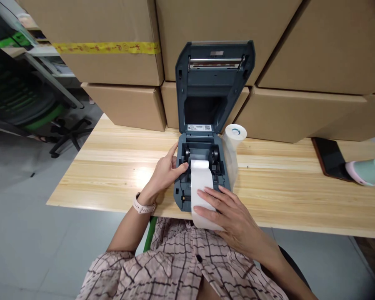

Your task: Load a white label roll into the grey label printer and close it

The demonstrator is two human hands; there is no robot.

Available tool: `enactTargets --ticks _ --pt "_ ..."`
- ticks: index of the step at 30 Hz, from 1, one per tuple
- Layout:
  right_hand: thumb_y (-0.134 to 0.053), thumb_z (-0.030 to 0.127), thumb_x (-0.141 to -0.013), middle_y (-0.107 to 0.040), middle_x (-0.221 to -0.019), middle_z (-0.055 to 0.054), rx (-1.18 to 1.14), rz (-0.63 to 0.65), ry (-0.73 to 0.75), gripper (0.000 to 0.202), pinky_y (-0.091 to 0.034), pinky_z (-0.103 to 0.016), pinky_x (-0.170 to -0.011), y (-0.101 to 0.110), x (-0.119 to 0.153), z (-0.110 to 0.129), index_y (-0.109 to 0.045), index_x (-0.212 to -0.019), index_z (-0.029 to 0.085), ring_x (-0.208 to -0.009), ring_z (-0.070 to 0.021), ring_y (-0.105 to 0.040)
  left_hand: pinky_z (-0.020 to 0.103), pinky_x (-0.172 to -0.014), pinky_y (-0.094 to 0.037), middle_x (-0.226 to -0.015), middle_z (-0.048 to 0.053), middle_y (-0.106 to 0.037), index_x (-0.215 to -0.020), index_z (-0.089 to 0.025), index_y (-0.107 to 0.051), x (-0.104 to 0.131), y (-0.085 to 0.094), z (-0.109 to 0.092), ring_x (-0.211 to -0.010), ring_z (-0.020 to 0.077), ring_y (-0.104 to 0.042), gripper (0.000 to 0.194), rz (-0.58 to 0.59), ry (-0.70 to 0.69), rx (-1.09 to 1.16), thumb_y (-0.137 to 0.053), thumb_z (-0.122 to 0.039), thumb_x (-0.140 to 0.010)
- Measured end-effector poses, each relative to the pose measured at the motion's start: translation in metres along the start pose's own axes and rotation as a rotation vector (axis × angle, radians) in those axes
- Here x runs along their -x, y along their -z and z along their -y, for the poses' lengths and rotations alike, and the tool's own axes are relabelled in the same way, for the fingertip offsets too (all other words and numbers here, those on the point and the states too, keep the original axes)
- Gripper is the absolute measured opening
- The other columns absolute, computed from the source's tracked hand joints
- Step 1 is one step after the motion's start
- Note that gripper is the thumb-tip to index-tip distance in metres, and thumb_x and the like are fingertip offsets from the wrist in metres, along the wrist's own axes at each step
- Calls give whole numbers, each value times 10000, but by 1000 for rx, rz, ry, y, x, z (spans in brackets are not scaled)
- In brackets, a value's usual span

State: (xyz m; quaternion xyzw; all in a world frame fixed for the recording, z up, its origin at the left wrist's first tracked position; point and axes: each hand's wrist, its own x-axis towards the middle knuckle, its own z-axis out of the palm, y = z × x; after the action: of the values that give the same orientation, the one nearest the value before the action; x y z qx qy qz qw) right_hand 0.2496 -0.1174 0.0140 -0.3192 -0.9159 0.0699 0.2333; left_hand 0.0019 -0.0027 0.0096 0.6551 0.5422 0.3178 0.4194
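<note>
Item, printer (203, 141), dark blue-grey, moulded plastic by its look, on the counter (284, 183); its lid (206, 91) stands tipped back, which leaves the bay (200, 153) exposed to both your hands; item, paper strip (201, 181), smooth, white, its upper end rounded inside the bay, its lower end curving past the printer's front edge; item, your left hand (165, 173), at the printer's left wall, thumb parted from forefinger and reaching over the rim, probably to steady the body; item, your right hand (228, 212), at the printer's front right corner, fingers slightly spread over the paper strip, apparently to hold it flat; its thumb is hidden, so whether it pinches I cannot tell; item, translucent roll (230, 152), ring-cored, upright just beside the printer's right wall; item, cartons (206, 25), brown, squared, stacked behind the printer.
</note>
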Motion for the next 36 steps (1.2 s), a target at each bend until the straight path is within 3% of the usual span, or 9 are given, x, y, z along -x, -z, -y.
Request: enactTargets --ticks 16,19,22,25,27,30,32,34,36 --pt "-488 242 -1056 -498 -1621 -72 -76 17 -23 423 -387 -529 -1224 -2 2 -1 -518 -1478 272 -1531 -219 -410 260 -566 -291 -606 -88 -462 -1614 -185 -367 -1 1 5 -566 124 -417 831 -6 -39 6 -687 -510 -919" --pt "-557 466 -1037 -495 -1622 -82 -167 43 3 505 -375 -557 -1247 8 3 -3 -505 -1500 273 -1528 -243 -429 264 -577 -313 -599 -81 -453 -1591 -184 -414 -1 1 5 -569 129 -423 739 -28 -48 -23 -613 -531 -970" --pt "-559 671 -954 -517 -1609 -37 -357 -86 23 690 -414 -513 -1253 34 -6 -22 -461 -1543 326 -1477 -219 -505 277 -634 -400 -759 -17 -595 -1527 -196 -507 8 -2 2 -664 141 -516 638 -229 -109 -85 -619 -487 -970" --pt "-616 491 -1008 -539 -1587 31 -421 -501 -75 519 -431 -470 -1259 68 -38 -64 -507 -1505 392 -1477 -202 -507 329 -796 -514 -1160 94 -678 -1482 -236 -550 29 -12 -4 -1013 214 -634 574 -432 -244 -60 -655 -436 -953" --pt "-517 520 -1051 -504 -1614 0 -391 -652 -225 494 -398 -499 -1275 88 -75 -102 -485 -1517 360 -1498 -211 -482 377 -919 -536 -1343 120 -646 -1484 -270 -544 47 -21 -6 -1216 253 -613 543 -441 -288 43 -642 -424 -973" --pt "-432 766 -955 -408 -1678 -66 -471 -638 -347 824 -412 -487 -1240 106 -144 -152 -359 -1583 239 -1515 -247 -460 395 -989 -543 -1471 119 -607 -1516 -308 -505 72 -30 -5 -1292 256 -616 539 -384 -239 228 -619 -419 -1001" --pt "-120 663 -1036 -526 -1587 -58 -582 -544 -404 780 -461 -345 -1123 111 -184 -169 -338 -1597 166 -1466 -248 -484 394 -1002 -549 -1490 123 -603 -1528 -305 -490 84 -31 -1 -1303 258 -623 547 -357 -184 297 -612 -424 -1008" --pt "93 528 -1013 -682 -1372 -45 -637 -504 -391 875 -489 -291 -1007 111 -205 -169 -421 -1541 56 -1354 -251 -562 399 -1005 -555 -1466 135 -625 -1531 -289 -488 92 -28 3 -1273 259 -647 549 -359 -121 318 -600 -434 -1014" --pt "91 506 -1015 -738 -1248 -40 -585 -549 -341 894 -509 -284 -981 107 -201 -153 -495 -1476 13 -1264 -231 -643 398 -975 -574 -1441 143 -641 -1528 -281 -494 96 -23 6 -1237 261 -668 543 -388 -83 325 -583 -449 -1019"
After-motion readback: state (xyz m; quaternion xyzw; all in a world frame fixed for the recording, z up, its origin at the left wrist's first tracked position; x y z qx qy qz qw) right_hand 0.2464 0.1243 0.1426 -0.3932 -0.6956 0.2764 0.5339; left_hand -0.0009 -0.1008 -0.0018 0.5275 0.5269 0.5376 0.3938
